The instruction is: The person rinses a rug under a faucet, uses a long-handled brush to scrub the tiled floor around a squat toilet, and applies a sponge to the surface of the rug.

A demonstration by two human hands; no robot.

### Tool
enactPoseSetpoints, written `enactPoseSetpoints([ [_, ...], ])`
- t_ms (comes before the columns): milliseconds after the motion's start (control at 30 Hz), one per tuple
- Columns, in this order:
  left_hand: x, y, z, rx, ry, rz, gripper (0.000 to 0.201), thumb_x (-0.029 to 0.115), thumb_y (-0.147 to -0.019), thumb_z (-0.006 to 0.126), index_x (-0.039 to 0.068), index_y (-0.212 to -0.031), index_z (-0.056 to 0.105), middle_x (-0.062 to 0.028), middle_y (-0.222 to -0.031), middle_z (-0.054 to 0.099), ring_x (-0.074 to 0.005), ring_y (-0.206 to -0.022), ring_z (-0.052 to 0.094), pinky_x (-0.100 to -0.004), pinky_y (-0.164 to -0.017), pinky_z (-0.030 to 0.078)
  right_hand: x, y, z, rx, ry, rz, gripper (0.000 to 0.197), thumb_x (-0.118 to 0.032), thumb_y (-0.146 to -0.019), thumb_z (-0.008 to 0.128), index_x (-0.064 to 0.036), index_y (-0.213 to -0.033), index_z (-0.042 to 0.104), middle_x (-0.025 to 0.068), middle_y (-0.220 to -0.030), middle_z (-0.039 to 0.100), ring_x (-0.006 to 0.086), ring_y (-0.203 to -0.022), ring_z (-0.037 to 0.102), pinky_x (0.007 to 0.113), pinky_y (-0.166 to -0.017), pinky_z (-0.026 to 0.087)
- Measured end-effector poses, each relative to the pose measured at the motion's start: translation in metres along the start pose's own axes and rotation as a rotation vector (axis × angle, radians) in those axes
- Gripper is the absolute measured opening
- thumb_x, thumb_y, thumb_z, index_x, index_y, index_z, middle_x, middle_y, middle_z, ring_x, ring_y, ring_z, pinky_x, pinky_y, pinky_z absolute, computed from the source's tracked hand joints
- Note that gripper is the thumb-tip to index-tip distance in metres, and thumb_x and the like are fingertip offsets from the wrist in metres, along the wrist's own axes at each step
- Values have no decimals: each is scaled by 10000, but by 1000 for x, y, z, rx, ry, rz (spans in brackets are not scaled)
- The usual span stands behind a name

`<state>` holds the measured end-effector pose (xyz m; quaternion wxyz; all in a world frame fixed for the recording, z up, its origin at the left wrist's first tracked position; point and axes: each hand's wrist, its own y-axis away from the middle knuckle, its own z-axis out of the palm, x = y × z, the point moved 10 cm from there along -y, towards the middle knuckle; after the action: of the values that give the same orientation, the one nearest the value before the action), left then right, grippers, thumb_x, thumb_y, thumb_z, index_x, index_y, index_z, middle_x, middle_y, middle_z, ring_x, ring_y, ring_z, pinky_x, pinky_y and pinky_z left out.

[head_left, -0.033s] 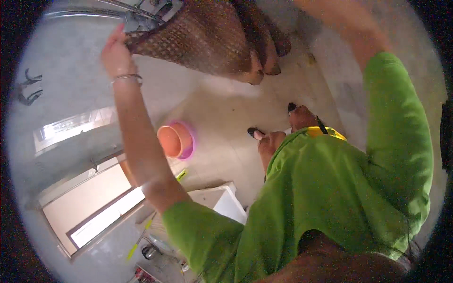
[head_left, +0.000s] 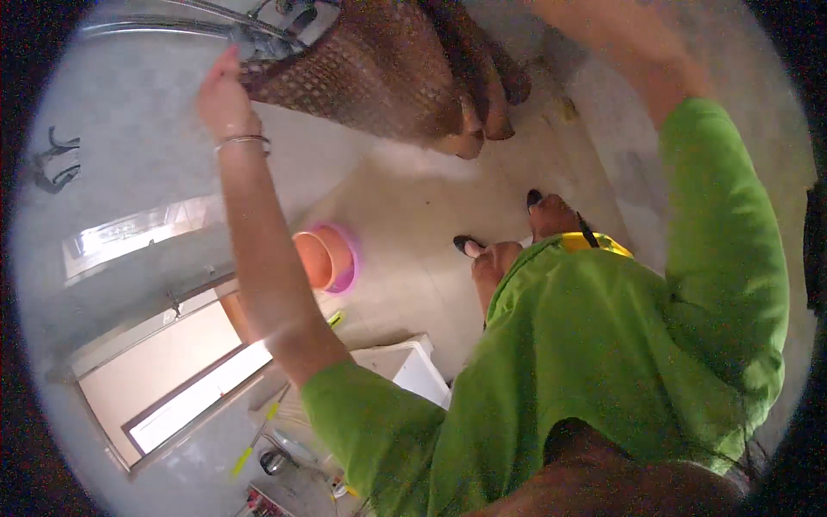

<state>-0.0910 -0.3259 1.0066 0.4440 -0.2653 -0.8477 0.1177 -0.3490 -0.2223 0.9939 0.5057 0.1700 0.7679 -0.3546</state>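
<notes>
A brown patterned cloth (head_left: 370,82), with a mesh-like dotted area and long folds, hangs from beyond the top edge down towards the floor. My left hand (head_left: 226,103) is raised at the upper left and pinches the cloth's left edge, pulling it out sideways. Its fingertips are partly hidden against the cloth and the metal fittings behind. My right arm (head_left: 655,60) reaches up past the top edge on the right, so the hand itself is out of the picture.
Metal pipes and a tap fitting (head_left: 267,34) run along the wall behind the cloth. An orange bucket beside a pink tub (head_left: 326,258) stands on the floor. A wall hook (head_left: 56,164) is at far left, a white box-like unit (head_left: 405,366) lower down, and a doorway (head_left: 164,370) beyond.
My left hand has shifted slightly to the right with the cloth's edge in its grip. The right arm has moved only a little, up and leftward.
</notes>
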Motion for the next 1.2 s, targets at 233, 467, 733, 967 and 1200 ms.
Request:
enactPoseSetpoints([
  [233, 7, 41, 82, -118, 32, 63, 383, 346, -696, 574, -14, -824, 584, -92, -714, 584, -175, -652, 523, -280, -624, 412, 48, 18, 24, -97, -549, 308, 444, -363, -745, 509, 80, -733, 527, 114, -710, 518, 196, -643, 482, 329, -547, 382],
  [467, 28, 82, 140, -506, -804, 258, 550, 545, -614, 546, 20, -774, 592, -175, -702, 576, -333, -690, 549, -388, -619, 417, 4, 20, 27, -119, -802, 344, 419, -346, -752, 505, 62, -657, 514, 83, -627, 498, 186, -542, 453, 322, -502, 361],
  [733, 51, 67, 77, -509, 154, 2, 304, 315, -714, 578, 23, -797, 575, 16, -673, 534, -79, -589, 449, -236, -539, 373, -37, -4, -16, -126, -516, -14, 549, -435, -697, 515, 98, -828, 531, 157, -784, 556, 243, -698, 549, 333, -605, 414],
  [967, 74, 42, 43, -122, 652, -121, 323, 317, -738, 555, 0, -799, 528, -11, -711, 506, -104, -610, 457, -237, -575, 382, 12, -18, -6, 156, -202, 120, 463, -383, -732, 474, 6, -977, 522, 168, -946, 528, 291, -884, 499, 337, -746, 384],
  [1200, 50, -7, 62, -189, 980, -68, 387, 425, -757, 471, 42, -800, 509, -65, -732, 525, -184, -647, 531, -293, -583, 453, 36, 52, 57, -426, -215, 133, 603, -517, -765, 362, -22, -1105, 413, 146, -1156, 391, 221, -1054, 381, 323, -863, 304],
])
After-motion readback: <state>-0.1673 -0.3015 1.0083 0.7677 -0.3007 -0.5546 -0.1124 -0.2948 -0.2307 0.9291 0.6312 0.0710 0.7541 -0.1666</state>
